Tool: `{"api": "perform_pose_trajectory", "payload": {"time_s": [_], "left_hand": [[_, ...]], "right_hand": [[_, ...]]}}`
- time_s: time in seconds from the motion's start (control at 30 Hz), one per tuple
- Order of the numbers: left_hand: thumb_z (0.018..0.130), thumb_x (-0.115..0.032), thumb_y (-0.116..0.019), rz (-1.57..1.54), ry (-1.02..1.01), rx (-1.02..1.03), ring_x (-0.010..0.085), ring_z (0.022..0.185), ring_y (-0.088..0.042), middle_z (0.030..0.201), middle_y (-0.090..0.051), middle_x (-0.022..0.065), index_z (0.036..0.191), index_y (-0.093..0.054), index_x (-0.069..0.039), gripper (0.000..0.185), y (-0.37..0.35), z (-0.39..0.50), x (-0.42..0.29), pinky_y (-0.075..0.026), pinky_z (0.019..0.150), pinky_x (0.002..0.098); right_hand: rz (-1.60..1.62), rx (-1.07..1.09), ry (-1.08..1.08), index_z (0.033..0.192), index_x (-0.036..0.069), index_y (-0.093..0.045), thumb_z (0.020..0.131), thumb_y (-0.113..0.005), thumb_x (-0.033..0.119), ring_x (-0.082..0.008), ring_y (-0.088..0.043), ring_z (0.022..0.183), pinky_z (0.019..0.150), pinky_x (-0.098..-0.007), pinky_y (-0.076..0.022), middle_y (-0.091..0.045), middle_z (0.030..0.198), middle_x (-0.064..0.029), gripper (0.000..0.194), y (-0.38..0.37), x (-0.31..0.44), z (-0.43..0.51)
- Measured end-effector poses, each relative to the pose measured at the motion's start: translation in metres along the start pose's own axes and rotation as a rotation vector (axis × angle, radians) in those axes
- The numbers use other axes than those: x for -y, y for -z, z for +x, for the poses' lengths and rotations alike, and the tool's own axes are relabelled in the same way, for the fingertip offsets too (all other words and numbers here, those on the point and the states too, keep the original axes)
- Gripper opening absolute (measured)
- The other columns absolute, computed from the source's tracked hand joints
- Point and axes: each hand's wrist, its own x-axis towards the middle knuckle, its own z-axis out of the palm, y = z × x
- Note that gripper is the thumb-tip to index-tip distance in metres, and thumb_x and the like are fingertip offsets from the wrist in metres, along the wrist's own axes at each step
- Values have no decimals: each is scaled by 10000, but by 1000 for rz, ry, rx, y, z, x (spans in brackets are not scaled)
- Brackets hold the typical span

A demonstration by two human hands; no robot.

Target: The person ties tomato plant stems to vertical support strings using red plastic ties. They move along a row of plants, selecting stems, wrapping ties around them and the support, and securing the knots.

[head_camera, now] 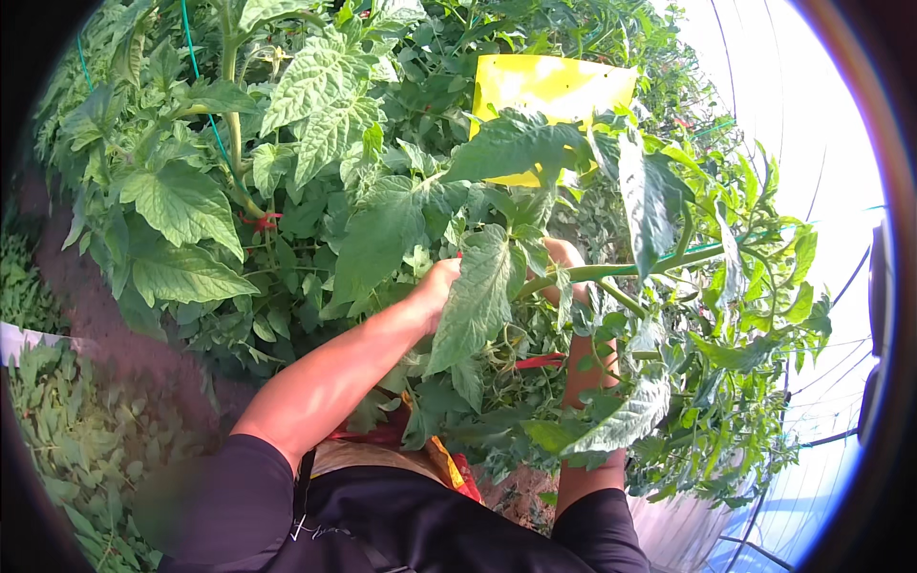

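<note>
My left hand (437,286) reaches in among tomato plants from the lower left, its fingers largely hidden behind a big tomato leaf (478,290). A bit of red shows at its fingertips. My right hand (562,258) comes up behind a thick tomato stem (609,271), partly covered by leaves; what it touches cannot be made out. Green twine (677,256) runs along that stem. Below the hands, a red tie (539,361) shows between the leaves. Another red tie (265,221) is round a stem at the left.
A yellow sheet (555,86) stands among the foliage beyond my hands. Green twine (215,132) follows an upright tomato stem (231,107) at the upper left. Bare soil (129,372) runs along the left, and wires cross the bright plastic covering (824,179) at the right.
</note>
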Motion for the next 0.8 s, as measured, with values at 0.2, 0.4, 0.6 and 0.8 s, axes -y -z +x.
{"api": "perform_pose_trajectory", "payload": {"time_s": [0.2,0.4,0.6,0.8], "left_hand": [[969,-190,-487,-10,3,47,174,826,-655,954,-667,67,1120,-625,-39,255,14,-2,-12,-541,732,329],[937,-180,-554,-34,38,68,156,816,-637,921,-657,49,1114,-628,-47,234,13,15,6,-523,724,312],[905,-171,-621,-58,24,34,139,805,-618,889,-647,31,1108,-632,-55,234,18,12,3,-504,716,296],[873,-161,-688,-43,22,38,121,795,-600,856,-637,13,1103,-635,-63,255,-8,-13,-18,-485,708,279]], "right_hand": [[15,31,22,1233,31,-590,907,-637,167,-231,-656,954,813,-352,-518,-685,1095,-109,356,-8,-4,11],[21,-21,9,1247,43,-580,913,-634,178,-233,-652,974,830,-353,-514,-680,1112,-106,365,-3,-8,-6],[13,28,62,1262,54,-569,918,-632,188,-235,-647,994,846,-355,-509,-675,1128,-102,375,-4,-60,17],[111,132,38,1135,34,-653,894,-637,126,-173,-656,901,792,-337,-523,-715,1009,-67,258,-30,11,-5]]}}
